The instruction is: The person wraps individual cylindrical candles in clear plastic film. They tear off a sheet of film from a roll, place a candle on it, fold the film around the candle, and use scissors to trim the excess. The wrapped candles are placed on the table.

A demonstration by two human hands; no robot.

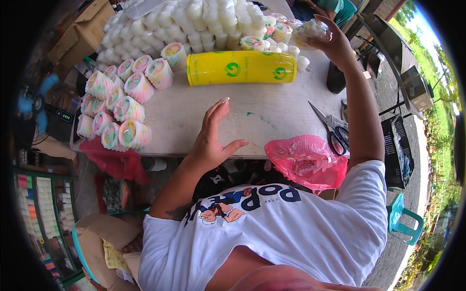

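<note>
My left hand point(209, 137) hovers over the table's near edge, fingers spread and holding nothing. At the far right, my right hand point(335, 44) curls its fingers and thumb around a clear-wrapped candle-like piece point(310, 31), white with coloured spots. Between the hands and the far stacks lies a yellow roll of plastic wrap point(262, 68), sideways on the table point(179, 109). Several white ribbed, cup-shaped pieces with pink, green and orange patches point(137, 88) crowd the left side. More multicoloured pieces point(281, 33) stand beside my right hand.
Stacks of white cylindrical pieces point(165, 24) fill the far side. Scissors point(335, 131) and a pink plastic bag point(308, 162) lie at the right near edge. A black crate point(397, 150) and a teal stool point(405, 220) stand to the right, a fan point(43, 109) to the left.
</note>
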